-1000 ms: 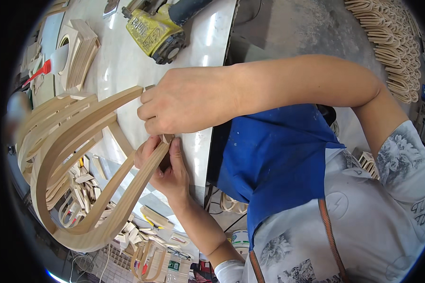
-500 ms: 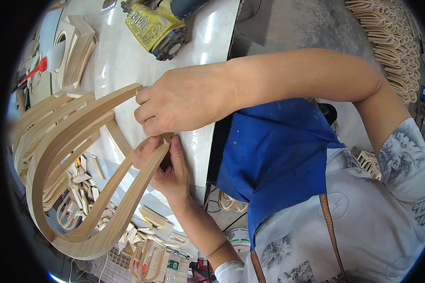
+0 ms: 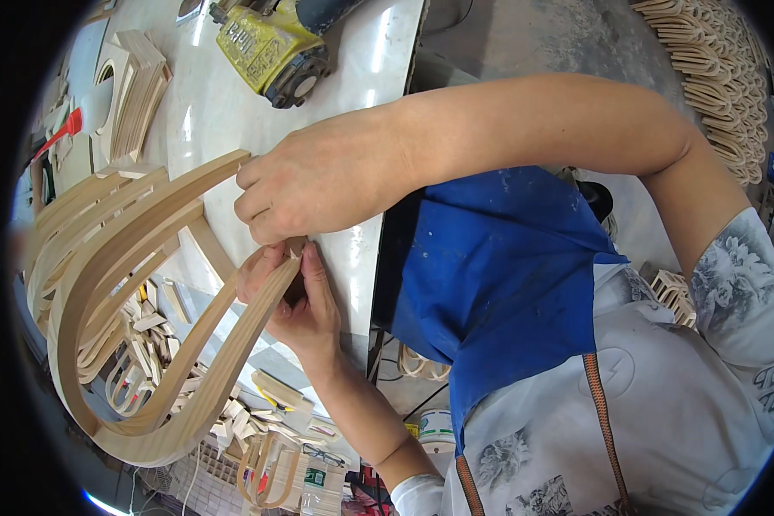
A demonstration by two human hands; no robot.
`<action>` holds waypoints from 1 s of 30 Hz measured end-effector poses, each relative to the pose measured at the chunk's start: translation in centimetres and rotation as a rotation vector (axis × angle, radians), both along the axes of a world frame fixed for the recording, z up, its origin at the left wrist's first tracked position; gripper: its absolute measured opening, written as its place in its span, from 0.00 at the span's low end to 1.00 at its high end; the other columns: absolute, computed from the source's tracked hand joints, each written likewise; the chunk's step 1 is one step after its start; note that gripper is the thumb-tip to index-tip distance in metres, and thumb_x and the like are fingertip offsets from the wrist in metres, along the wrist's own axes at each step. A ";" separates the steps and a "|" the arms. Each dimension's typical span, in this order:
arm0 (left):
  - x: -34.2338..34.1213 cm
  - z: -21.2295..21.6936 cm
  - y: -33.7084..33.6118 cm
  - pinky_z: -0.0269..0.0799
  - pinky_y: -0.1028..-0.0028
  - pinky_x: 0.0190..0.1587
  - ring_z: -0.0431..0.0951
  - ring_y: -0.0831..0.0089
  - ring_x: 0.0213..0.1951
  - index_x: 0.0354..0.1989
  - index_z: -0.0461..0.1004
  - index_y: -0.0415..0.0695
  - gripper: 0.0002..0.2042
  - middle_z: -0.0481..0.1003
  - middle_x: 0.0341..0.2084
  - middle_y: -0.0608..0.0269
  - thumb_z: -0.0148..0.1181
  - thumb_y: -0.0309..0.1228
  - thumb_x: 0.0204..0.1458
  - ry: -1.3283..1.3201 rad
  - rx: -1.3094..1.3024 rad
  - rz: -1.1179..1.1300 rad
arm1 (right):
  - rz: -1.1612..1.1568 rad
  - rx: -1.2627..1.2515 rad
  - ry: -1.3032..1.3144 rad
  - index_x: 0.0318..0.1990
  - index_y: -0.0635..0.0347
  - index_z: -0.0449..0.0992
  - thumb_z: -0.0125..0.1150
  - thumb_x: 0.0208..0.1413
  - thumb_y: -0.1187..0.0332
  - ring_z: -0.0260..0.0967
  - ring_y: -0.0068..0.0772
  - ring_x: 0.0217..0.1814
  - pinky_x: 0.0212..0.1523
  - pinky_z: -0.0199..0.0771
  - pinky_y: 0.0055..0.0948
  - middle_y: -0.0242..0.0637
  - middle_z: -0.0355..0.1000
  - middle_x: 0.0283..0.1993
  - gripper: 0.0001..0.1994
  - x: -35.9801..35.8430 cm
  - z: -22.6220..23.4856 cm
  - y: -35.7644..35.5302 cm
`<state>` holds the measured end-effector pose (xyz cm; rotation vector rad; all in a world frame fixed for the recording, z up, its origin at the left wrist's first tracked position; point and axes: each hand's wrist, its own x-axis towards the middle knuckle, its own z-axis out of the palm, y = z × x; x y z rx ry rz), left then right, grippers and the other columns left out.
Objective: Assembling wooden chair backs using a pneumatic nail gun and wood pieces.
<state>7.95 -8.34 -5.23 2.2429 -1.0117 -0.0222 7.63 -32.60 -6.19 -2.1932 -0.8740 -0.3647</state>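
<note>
two hands [image 3: 305, 232] over white workbench [image 3: 232, 103]

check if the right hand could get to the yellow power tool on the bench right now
Probably yes. The yellow power tool lies close above the right hand, with only bare white bench between. But that hand is gripping the curved wooden frame, so it would have to let go.

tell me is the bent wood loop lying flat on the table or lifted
Lifted: both hands pinch the ends of the loop, whose curve hangs past the table edge.
</note>
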 end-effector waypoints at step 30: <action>0.7 -0.1 0.3 0.72 0.65 0.61 0.78 0.62 0.53 0.58 0.76 0.35 0.21 0.78 0.52 0.52 0.73 0.21 0.56 -0.022 -0.029 -0.037 | -0.508 -0.233 0.321 0.52 0.66 0.78 0.66 0.57 0.70 0.79 0.45 0.40 0.43 0.80 0.37 0.47 0.79 0.39 0.16 -9.3 11.9 -7.9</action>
